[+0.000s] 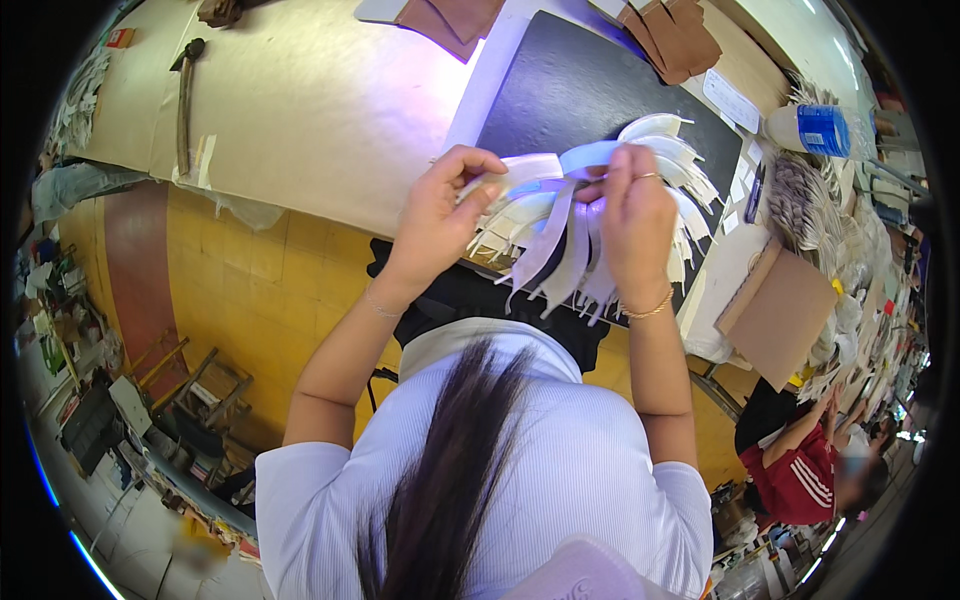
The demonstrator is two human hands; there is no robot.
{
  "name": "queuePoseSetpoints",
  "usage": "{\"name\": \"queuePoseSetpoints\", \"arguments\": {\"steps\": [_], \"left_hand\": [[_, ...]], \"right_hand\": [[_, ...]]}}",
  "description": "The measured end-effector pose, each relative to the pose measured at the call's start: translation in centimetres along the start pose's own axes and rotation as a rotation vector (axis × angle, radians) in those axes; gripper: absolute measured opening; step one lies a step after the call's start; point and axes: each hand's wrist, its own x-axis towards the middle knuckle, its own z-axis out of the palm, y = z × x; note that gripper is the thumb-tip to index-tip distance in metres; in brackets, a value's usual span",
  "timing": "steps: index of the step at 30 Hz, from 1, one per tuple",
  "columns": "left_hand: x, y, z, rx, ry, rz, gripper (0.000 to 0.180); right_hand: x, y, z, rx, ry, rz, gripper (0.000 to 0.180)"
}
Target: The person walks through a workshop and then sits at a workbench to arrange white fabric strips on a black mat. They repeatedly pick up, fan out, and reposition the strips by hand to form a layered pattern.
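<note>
Over the near part of a black board (560, 75), both my hands are at a fan of white, curved strips (548, 240) with thin tails at their ends. My left hand (432, 220) is closed in a pinch on the left end of one pale strip (533, 170), thumb against forefinger. My right hand (645, 225) is closed at the other end of this strip, its fingertips over the middle of the fan; they are slightly blurred. More strips (668, 150) spread out beyond and to the right of my right hand, lying on the board. Bluish light falls on the strips.
A hammer (185, 110) lies at the far left of the table (310, 90). Brown leather-like pieces (675, 45) lie at the back. On the right are a blue-labelled bottle (822, 130), a dark pen (755, 195), strip bundles (800, 195) and brown card (785, 310). A person in red (800, 475) works nearby.
</note>
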Motion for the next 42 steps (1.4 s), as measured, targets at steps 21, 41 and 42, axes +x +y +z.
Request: {"name": "queuePoseSetpoints", "arguments": {"steps": [21, 41, 42], "left_hand": [[-0.4, -0.4, 0.2, 0.188, 0.114, -0.052, 0.027], [-0.9, 0.3, 0.9, -0.128, 0.148, -0.141, 0.067], [-0.9, 0.3, 0.9, -0.138, 0.143, -0.142, 0.067]], "right_hand": [[5.4, -1.6, -1.3, 0.5, -0.469, -0.023, 0.017], [6.0, -2.1, 1.0, 0.209, -0.606, 0.03, 0.014], [5.8, -2.0, 1.1, 0.214, -0.599, 0.034, 0.015]]}}
